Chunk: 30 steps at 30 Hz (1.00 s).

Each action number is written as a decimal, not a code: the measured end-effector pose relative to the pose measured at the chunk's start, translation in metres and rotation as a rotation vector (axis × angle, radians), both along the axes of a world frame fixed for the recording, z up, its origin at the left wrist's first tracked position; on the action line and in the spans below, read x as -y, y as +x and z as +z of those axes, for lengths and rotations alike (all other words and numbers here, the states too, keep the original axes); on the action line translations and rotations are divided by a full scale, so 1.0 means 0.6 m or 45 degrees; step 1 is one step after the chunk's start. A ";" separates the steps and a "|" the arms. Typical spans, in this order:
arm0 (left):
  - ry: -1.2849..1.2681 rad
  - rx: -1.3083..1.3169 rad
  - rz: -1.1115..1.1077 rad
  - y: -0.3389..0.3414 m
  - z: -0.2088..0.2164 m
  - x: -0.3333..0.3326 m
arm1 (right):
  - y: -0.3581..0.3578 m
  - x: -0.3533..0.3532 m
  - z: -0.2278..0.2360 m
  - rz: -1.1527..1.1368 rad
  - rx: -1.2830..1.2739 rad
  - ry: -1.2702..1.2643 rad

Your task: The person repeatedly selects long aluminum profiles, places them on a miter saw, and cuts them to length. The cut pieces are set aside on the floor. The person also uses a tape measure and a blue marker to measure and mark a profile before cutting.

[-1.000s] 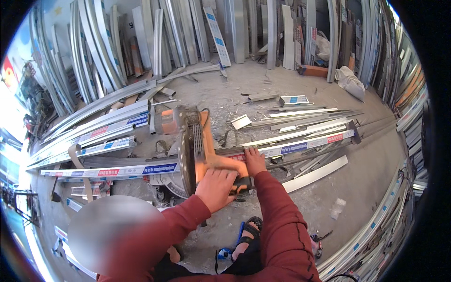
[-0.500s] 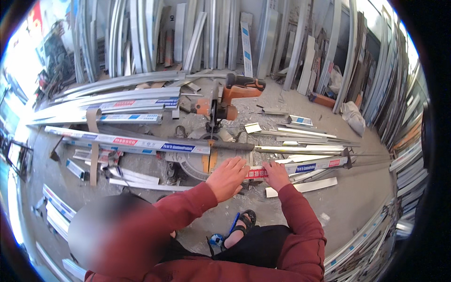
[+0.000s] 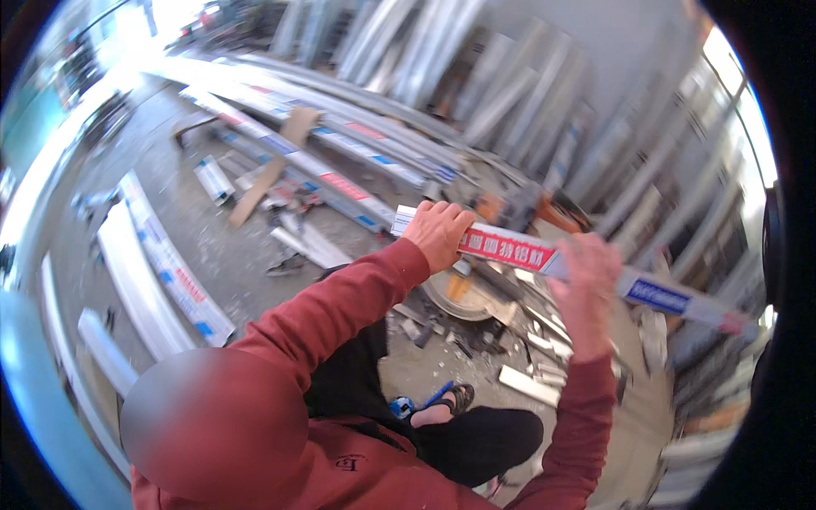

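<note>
A long aluminium profile (image 3: 514, 250), wrapped in white film with red and blue printed patches, is raised off the floor and slants down to the right. My left hand (image 3: 438, 234) is closed over it near its left end. Farther along, my right hand (image 3: 586, 280) grips the same bar, slightly smeared by motion. Beyond and below the bar stands a mitre saw, whose round base (image 3: 463, 297) shows while much of its upper body is hidden by the bar and my hands.
Long film-wrapped profiles (image 3: 327, 177) lie to the far left, crossed by a brown strip (image 3: 270, 174). More profiles (image 3: 174, 272) rest on the floor at left. Offcuts (image 3: 529, 385) litter the ground beside the saw. Tall profiles (image 3: 442, 51) lean against the back wall.
The profile has been lifted from beside the saw, both hands holding it. My right hand has moved right along it. The whole view has turned, tilting the scene.
</note>
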State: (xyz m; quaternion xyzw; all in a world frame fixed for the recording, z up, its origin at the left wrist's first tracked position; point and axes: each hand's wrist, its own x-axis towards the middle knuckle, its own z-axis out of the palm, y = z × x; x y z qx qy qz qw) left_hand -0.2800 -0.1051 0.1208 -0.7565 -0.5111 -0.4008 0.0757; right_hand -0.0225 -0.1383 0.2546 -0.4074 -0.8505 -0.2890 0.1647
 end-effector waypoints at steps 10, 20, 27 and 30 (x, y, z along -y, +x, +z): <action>-0.242 0.965 0.841 -0.384 -0.251 0.349 | -0.151 0.039 -0.080 0.455 -0.243 -0.330; -0.620 1.642 1.624 -0.480 -0.563 0.473 | -0.192 0.055 -0.280 0.362 -0.235 -0.863; -0.633 1.794 1.874 -0.537 -0.643 0.450 | -0.169 0.087 -0.362 0.185 -0.271 -1.110; -0.614 1.868 1.961 -0.572 -0.657 0.428 | -0.168 0.115 -0.397 0.139 -0.309 -1.092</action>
